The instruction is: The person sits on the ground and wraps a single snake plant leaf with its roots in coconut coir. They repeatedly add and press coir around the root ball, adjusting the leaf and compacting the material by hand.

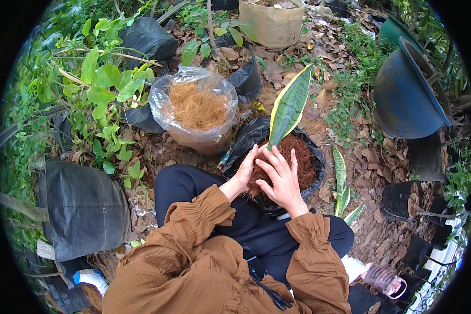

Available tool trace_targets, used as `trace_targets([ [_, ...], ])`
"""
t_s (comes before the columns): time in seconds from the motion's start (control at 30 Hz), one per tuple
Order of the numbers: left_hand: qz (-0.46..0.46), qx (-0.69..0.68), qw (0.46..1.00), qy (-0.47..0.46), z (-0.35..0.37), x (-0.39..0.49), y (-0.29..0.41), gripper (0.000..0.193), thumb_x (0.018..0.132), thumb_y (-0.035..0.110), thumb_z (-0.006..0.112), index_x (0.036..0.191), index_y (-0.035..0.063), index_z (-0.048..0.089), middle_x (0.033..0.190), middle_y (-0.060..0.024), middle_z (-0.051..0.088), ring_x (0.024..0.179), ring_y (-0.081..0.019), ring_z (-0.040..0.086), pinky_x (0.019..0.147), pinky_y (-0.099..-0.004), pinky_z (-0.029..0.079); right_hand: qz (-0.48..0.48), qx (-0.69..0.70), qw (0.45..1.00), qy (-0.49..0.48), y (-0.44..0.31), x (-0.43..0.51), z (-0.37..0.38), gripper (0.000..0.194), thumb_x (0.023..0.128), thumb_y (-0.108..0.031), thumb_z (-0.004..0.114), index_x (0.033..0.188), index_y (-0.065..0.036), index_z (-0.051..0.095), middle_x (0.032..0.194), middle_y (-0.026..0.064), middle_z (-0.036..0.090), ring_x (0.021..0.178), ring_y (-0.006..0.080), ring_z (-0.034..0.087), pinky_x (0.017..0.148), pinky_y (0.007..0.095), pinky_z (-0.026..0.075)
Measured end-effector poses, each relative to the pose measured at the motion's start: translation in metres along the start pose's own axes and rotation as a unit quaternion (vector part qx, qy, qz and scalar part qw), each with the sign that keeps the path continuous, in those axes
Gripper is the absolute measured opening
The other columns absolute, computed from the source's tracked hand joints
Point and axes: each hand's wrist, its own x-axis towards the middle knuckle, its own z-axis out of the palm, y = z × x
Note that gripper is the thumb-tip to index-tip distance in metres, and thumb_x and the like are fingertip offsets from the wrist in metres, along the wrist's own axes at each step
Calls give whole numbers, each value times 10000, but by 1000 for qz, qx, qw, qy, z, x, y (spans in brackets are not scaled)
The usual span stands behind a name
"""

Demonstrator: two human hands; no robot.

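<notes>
A black plastic bag [316,157] full of reddish-brown coconut fibre [300,159] stands in front of my crossed legs. From the fibre rises a snake plant leaf [291,103], green with yellow edges, tilted up and to the right. My left hand [246,168] lies along the left side of the fibre, fingers pointing at the leaf's base. Over the middle of the fibre my right hand [280,176] rests with spread fingers, its fingertips close to that base. Neither hand is closed around anything. The leaf's lower end is hidden by fingers and fibre.
A clear plastic bag [168,117] of light brown fibre [198,104] stands ahead to the left. More snake plant leaves [339,168] lie right of my knee. Around are a blue pot [406,94], a large black grow bag [86,210], a beige grow bag [272,25] and a plastic bottle [378,276].
</notes>
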Motion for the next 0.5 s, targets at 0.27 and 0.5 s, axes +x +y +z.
trace_targets([
  [0.27,14,-100,993,-58,-4,1,7,566,946,219,595,1450,130,354,1053,-82,615,853,-207,657,726,-362,576,106,43,990,78,26,-3,-34,375,876,-161,623,1240,-85,580,1279,120,578,1248,300,507,1093,473,314],
  [0.5,23,-82,996,2,-7,5,10,451,924,194,611,1328,124,422,998,-82,605,822,-212,648,690,-344,572,355,-20,929,-105,60,-35,-21,726,800,-248,740,1410,-52,397,1361,250,469,1236,394,499,1006,438,445],
])
